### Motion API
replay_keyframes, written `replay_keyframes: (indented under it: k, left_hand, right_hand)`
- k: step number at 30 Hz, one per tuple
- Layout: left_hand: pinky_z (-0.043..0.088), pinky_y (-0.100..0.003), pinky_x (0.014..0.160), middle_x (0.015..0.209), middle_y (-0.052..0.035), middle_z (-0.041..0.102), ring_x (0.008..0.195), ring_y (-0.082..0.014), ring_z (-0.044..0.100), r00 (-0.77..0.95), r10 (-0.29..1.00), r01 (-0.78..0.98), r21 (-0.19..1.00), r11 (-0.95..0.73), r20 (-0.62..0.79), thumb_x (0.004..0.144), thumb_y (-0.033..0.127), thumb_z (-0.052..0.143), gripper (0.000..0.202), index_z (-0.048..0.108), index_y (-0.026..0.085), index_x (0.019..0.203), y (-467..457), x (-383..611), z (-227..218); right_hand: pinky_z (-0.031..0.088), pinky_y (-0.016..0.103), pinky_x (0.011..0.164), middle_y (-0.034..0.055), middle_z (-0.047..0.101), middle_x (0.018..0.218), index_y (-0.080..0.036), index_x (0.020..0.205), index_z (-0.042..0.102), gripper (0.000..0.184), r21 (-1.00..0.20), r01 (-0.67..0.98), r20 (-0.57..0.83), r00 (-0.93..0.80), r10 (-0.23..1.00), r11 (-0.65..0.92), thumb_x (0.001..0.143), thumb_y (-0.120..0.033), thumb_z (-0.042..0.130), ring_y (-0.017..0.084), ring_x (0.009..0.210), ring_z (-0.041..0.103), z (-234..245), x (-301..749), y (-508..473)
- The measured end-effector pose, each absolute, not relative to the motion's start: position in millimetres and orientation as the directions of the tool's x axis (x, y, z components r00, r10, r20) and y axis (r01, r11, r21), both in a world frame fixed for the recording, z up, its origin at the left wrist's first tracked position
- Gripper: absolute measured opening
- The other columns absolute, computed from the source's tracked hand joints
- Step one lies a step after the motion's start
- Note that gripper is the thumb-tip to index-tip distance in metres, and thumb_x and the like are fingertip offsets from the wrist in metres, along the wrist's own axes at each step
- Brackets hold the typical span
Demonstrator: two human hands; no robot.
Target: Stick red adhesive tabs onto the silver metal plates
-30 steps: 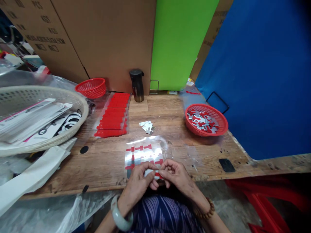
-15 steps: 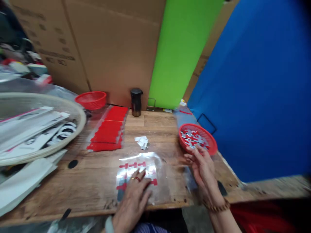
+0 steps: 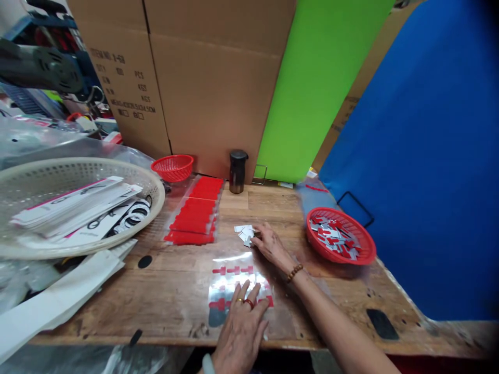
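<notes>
My left hand (image 3: 240, 324) lies flat, fingers stretched out, on a clear plastic sheet (image 3: 237, 283) that carries red T-shaped stickers near the table's front edge. My right hand (image 3: 268, 243) reaches forward over the table, its fingertips at a small pile of silver-white tabs (image 3: 244, 232). Whether those fingers have pinched a tab is hidden. A bead bracelet circles the right wrist.
A red basket (image 3: 364, 248) with silver and red pieces stands at the right. Red sticker sheets in plastic (image 3: 195, 213) lie mid-table, behind them a small red basket (image 3: 173, 167) and a black flask (image 3: 237, 171). A large beige basket (image 3: 152, 182) of packaged goods fills the left.
A second ago both hands pinched a piece at the table edge. The right hand went to the red basket, then swung left to the tab pile; the left hand lay flat on the sheet.
</notes>
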State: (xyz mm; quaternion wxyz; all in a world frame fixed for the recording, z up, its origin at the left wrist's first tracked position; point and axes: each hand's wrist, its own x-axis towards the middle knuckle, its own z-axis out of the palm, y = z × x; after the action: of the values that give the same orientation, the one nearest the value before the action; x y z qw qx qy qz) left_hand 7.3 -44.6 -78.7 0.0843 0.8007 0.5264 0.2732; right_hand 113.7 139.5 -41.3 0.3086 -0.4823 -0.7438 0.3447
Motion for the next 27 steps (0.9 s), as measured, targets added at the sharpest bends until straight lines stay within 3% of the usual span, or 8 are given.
replay_keyframes:
  k: [4,8,12,16,19,22,24,27]
  left_hand:
    - [0.04,-0.059,0.096,0.135,-0.0109,0.049,0.128,-0.0326,0.037,0.286,0.876,0.802,0.403,-0.44,0.388,0.078,0.009,0.051,0.046,0.053,0.024,0.12,-43.9,7.4,-83.6]
    - [0.041,-0.059,0.094,0.133,-0.0105,0.051,0.126,-0.0334,0.04,0.281,0.873,0.807,0.394,-0.439,0.399,0.076,0.01,0.052,0.048,0.053,0.026,0.121,-42.1,8.1,-88.3]
    - [0.044,-0.059,0.091,0.13,-0.0118,0.053,0.124,-0.0342,0.043,0.275,0.863,0.795,0.405,-0.452,0.424,0.076,0.009,0.052,0.046,0.055,0.026,0.118,-41.3,8.5,-93.6]
    - [0.043,-0.055,0.095,0.128,-0.0103,0.056,0.124,-0.0317,0.044,0.22,0.877,0.729,0.525,-0.439,0.427,0.079,0.011,0.052,0.04,0.057,0.025,0.116,-43.5,7.7,-90.4]
    - [0.044,-0.048,0.095,0.122,-0.0089,0.06,0.118,-0.0282,0.05,0.024,0.958,0.617,0.75,-0.24,0.287,0.083,0.021,0.051,0.03,0.061,0.025,0.111,-40.7,4.2,-70.4]
    - [0.049,-0.037,0.087,0.103,-0.0084,0.067,0.097,-0.0223,0.062,-0.218,0.976,0.331,0.943,0.048,0.026,0.083,0.032,0.052,0.025,0.063,0.021,0.103,-28.9,-1.8,-40.3]
    - [0.052,-0.03,0.073,0.089,-0.0077,0.069,0.081,-0.02,0.065,-0.225,0.965,0.122,0.979,0.162,-0.131,0.077,0.036,0.061,0.027,0.063,0.016,0.095,-18.6,-5.1,-23.6]
    - [0.048,-0.023,0.054,0.064,-0.0016,0.065,0.057,-0.0134,0.061,-0.003,0.962,-0.126,0.955,0.27,-0.272,0.069,0.034,0.069,0.031,0.06,0.013,0.091,-8.5,-5.5,-12.2]
  right_hand:
    - [0.036,0.03,0.075,0.0024,0.049,0.082,-0.015,0.074,0.058,0.019,-0.785,0.549,0.085,-0.362,0.928,0.286,0.06,-0.015,0.07,0.018,0.081,0.046,-49.0,103.5,152.2]
    - [0.036,0.027,0.067,-0.001,0.05,0.076,-0.017,0.073,0.053,0.027,-0.813,0.539,0.056,-0.305,0.951,0.22,0.053,-0.011,0.07,0.015,0.073,0.046,-58.6,103.2,160.4]
    - [0.036,0.024,0.058,-0.0028,0.052,0.064,-0.018,0.068,0.05,0.011,-0.89,0.435,0.032,-0.236,0.971,0.135,0.064,-0.021,0.06,0.013,0.061,0.047,-59.3,109.3,162.8]
    - [0.036,0.023,0.051,-0.0043,0.05,0.057,-0.018,0.071,0.047,0.017,-0.962,0.267,-0.01,-0.215,0.976,0.049,0.07,-0.033,0.054,0.01,0.051,0.046,-43.1,122.8,152.4]
    - [0.036,0.022,0.049,-0.0048,0.05,0.057,-0.018,0.073,0.049,0.022,-0.986,0.166,-0.058,-0.26,0.964,-0.014,0.07,-0.038,0.057,0.009,0.049,0.045,-25.2,134.8,134.0]
    - [0.036,0.022,0.049,-0.0046,0.051,0.056,-0.016,0.071,0.053,0.023,-0.99,0.115,-0.113,-0.356,0.927,-0.076,0.067,-0.037,0.063,0.009,0.048,0.045,-9.5,143.7,110.3]
    - [0.036,0.022,0.05,-0.0042,0.051,0.056,-0.016,0.069,0.056,0.022,-0.99,0.099,-0.138,-0.457,0.879,-0.104,0.066,-0.035,0.066,0.008,0.049,0.044,-1.7,146.0,94.5]
    - [0.036,0.021,0.05,-0.0039,0.053,0.059,-0.016,0.071,0.06,0.017,-0.988,0.122,-0.154,-0.621,0.769,-0.1,0.071,-0.031,0.065,0.008,0.051,0.044,5.2,144.1,75.0]
